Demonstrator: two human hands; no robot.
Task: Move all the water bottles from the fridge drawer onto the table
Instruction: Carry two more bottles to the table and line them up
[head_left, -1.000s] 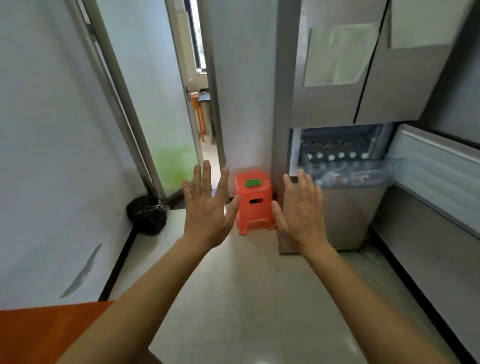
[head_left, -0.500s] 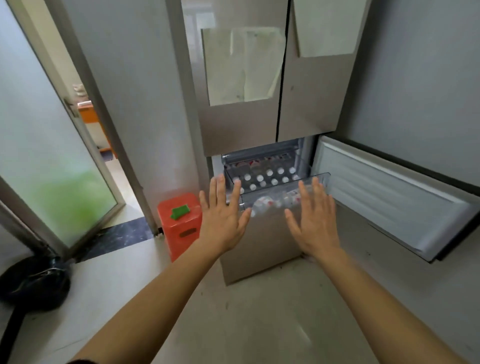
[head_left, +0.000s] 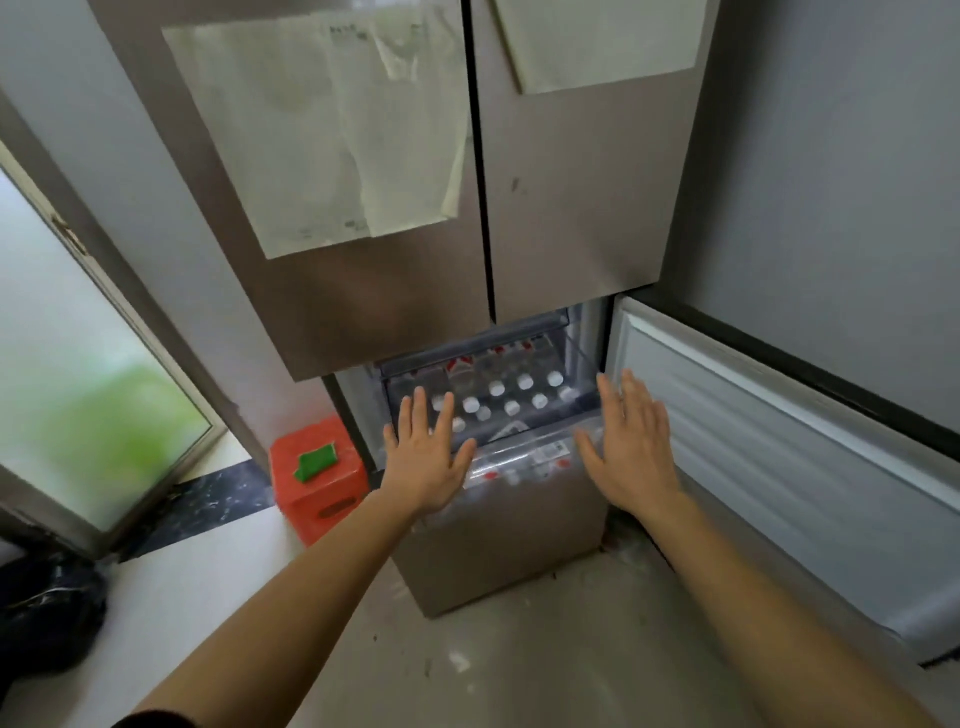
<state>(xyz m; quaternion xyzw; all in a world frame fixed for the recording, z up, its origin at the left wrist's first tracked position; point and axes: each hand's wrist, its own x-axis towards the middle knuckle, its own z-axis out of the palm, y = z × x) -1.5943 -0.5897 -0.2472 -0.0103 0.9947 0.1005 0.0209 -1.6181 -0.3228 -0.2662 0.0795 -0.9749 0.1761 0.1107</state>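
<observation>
The floor is pale, speckled, glossy stone tile (head_left: 519, 670), bounded by grey matt walls. The landmark is the tall brushed-metal fridge (head_left: 571, 218), with two upper doors that meet at a dark vertical seam. Creased off-white paper sheets (head_left: 332, 140) lie flat against the fridge's upper left door, and another sheet (head_left: 602, 41) against the upper right door.

Below the upper doors, the clear plastic fridge drawer (head_left: 519, 462) projects toward the viewer. Inside it stand clear plastic water bottles (head_left: 511, 408), upright in rows, with round white caps and red-and-white labels; further bottles lie behind the drawer's transparent front panel, blurred. To the right of the fridge drawer, a lower door with a white ribbed inner liner (head_left: 779, 447) stands swung open.

The left hand (head_left: 428, 462) is spread flat, palm down, fingers extended and apart, in front of the drawer's left front edge; contact cannot be determined. The right hand (head_left: 631, 447) is likewise flat and spread, holding nothing, in front of the drawer's right front corner, near the ribbed liner.

Left of the fridge base sits a square orange-red plastic stool (head_left: 322, 493) with a slot in its side and a green object (head_left: 316, 461) on its top. Further left stands a frosted glass door (head_left: 78, 374) in a metal frame, and at the lower left a black crumpled bag (head_left: 47, 613) on the floor.
</observation>
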